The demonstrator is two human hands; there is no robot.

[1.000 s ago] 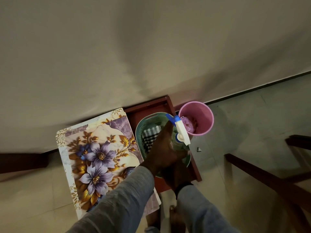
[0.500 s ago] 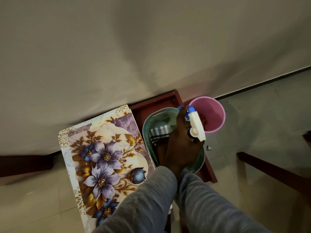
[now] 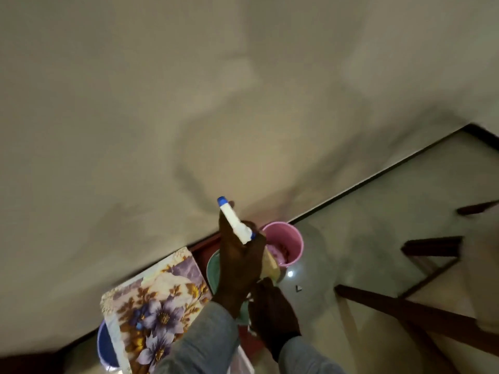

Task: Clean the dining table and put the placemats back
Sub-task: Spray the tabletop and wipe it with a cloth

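Placemats (image 3: 156, 311): floral print, purple/gold flowers, seen as a stack lying near-left on a dark red stool (image 3: 201, 251), just left of a green basket (image 3: 212, 268). No. of mats in stack not discernible.

Spray bottle (image 3: 235, 221): white trigger head w/ blue nozzle tip, raised above the basket, nozzle pointed far-left. Held by the left hand (image 3: 239, 268), fingers wrapped round the neck. Bottle body mostly hidden behind the hand; a yellowish part is seen at its right edge.

Right hand (image 3: 272, 311): located near-right of the left hand, over the basket's near rim. Grasp state cannot be told, hand dark and blurred. Grey sleeves worn on both arms.

Pink bucket (image 3: 290, 241): placed on the floor, right of the basket, close to the wall; contents unclear.

Blue round item (image 3: 104, 346): partly seen under the mats' left edge.

Wall (image 3: 189, 90): plain beige, fills far portion of view.

Dark wooden furniture legs (image 3: 405, 311): seen at right on tiled floor.
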